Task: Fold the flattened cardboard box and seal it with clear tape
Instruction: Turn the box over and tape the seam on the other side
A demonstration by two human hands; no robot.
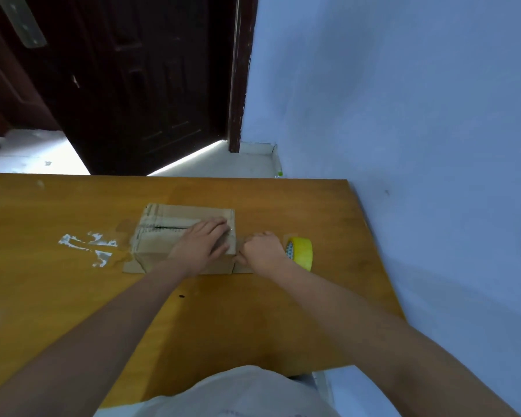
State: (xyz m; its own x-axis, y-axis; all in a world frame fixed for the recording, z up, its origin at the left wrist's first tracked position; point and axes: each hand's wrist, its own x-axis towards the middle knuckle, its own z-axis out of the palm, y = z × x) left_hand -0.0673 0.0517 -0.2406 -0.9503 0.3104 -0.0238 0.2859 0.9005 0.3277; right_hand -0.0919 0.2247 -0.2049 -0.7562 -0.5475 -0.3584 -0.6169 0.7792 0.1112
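So the box (184, 236) sits mid-worktop (57, 296), left hand (203, 243) pressing flat-fingered on its right top, right hand (263, 249) just right of it, fingers curled tight, tape roll (301, 252) touching its far side, can't tell if it's gripping anything.

A small brown cardboard box (163, 236) sits folded into shape on a wooden table, its top flaps closed with a dark slit along the middle seam. Old tape and printed marks cover its left top. Bottom flaps splay flat at either end. Just to its right stands a yellow tape roll (301, 252), upright on edge.
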